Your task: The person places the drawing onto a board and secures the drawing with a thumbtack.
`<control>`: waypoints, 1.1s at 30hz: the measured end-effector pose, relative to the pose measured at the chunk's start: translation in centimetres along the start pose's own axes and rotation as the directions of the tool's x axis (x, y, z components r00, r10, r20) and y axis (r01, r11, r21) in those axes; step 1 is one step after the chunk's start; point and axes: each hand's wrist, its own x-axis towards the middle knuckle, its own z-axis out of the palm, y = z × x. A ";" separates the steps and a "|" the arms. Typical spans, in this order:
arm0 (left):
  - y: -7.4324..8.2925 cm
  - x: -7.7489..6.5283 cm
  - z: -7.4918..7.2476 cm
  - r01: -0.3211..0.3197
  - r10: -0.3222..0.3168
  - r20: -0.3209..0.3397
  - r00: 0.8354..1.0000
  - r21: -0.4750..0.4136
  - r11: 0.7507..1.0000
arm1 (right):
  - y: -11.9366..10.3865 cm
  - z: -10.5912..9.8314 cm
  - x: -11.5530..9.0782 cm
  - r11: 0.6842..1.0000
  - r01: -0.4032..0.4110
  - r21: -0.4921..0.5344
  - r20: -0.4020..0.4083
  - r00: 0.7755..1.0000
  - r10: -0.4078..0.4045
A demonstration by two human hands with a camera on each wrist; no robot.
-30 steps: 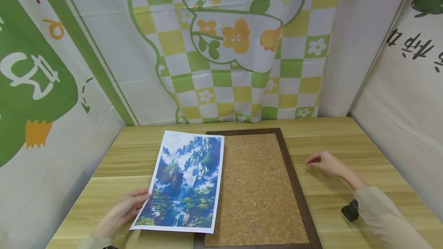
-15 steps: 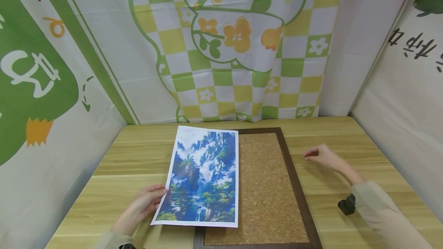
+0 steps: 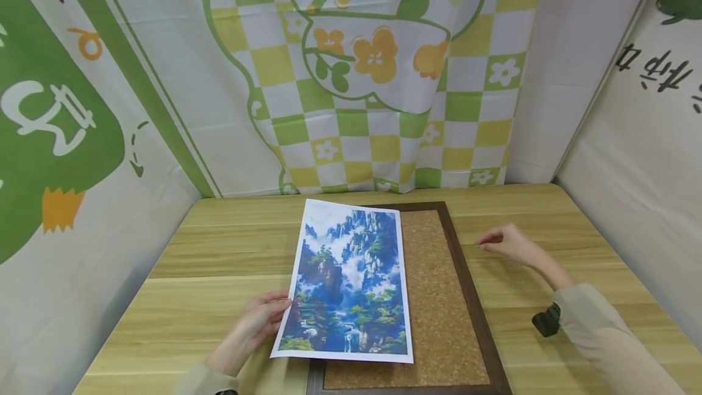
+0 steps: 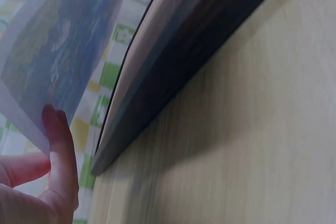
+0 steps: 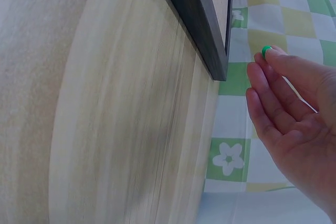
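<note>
My left hand point(image 3: 251, 327) pinches the lower left edge of a paper print of a blue mountain landscape point(image 3: 348, 288), thumb on one side and fingers on the other. The print is held above a brown-framed cork board point(image 3: 446, 306), covering much of its left part and sticking out past its left edge. In the left wrist view a gap shows between the paper point(image 4: 65, 40) and the board's frame point(image 4: 157, 85). Right of the board, my right hand point(image 3: 510, 245) pinches a small green pushpin point(image 5: 266, 50) between thumb and forefinger; only its green end shows.
The board lies on a wood-grain table point(image 3: 208, 249). Behind the table hangs a green and yellow checked cloth point(image 3: 351, 139). White printed cloths stand at the left point(image 3: 148, 212) and right point(image 3: 631, 181) sides.
My left hand has carried the print rightward, from the board's left side to over more of the cork. My right hand has shifted slightly left and away, still pinching the pushpin.
</note>
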 end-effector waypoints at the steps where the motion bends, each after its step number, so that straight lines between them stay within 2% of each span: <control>1: 0.0 0.0 0.4 0.000 0.000 -0.007 1.000 -0.002 1.000 | 0.0 0.0 0.0 1.000 -0.001 -0.001 -0.002 1.000 0.001; 8: -0.3 -0.1 2.8 -0.007 0.007 -0.029 1.000 0.002 1.000 | 0.1 0.1 0.2 1.000 -0.008 -0.017 -0.019 1.000 0.007; 16: -0.6 0.1 4.9 -0.024 0.024 0.001 1.000 -0.002 1.000 | 0.1 0.0 0.3 1.000 -0.001 -0.001 -0.030 1.000 0.001; 27: -1.6 0.7 6.9 -0.016 0.017 0.038 0.999 -0.030 0.999 | 0.4 0.0 0.5 1.000 0.006 -0.017 -0.028 1.000 -0.006; 33: -1.7 0.8 7.5 0.004 -0.005 0.044 0.999 0.006 1.000 | 0.2 -0.1 0.5 1.000 0.012 -0.021 -0.030 0.999 -0.013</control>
